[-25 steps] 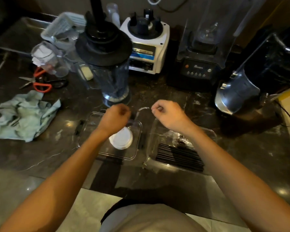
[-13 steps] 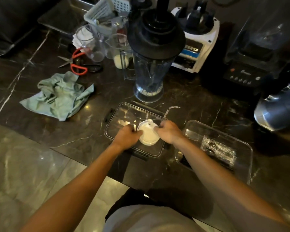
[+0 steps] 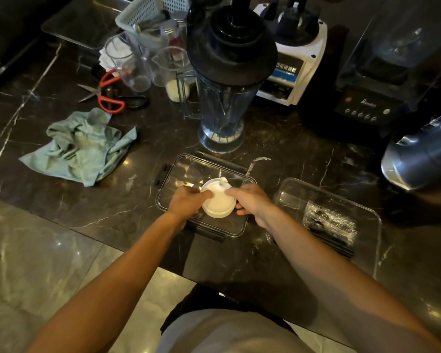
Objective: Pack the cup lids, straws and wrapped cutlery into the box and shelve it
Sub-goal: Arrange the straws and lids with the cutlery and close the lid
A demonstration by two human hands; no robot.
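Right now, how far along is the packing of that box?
Partly done, it seems. The black straws and the wrapped cutlery already lie in the clear box on the right. In hand: the left hand and right hand hold the stack of white cup lids over the clear lid tray. Left: lids into the box, closing it, shelving it.

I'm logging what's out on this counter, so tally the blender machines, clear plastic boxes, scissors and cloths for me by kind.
Blender machines: 3, the white base, the black base with a hood, the loose jar
Clear plastic boxes: 2, one under the hands, one holding wrapped cutlery
Scissors: 1
Cloths: 1
Total: 7
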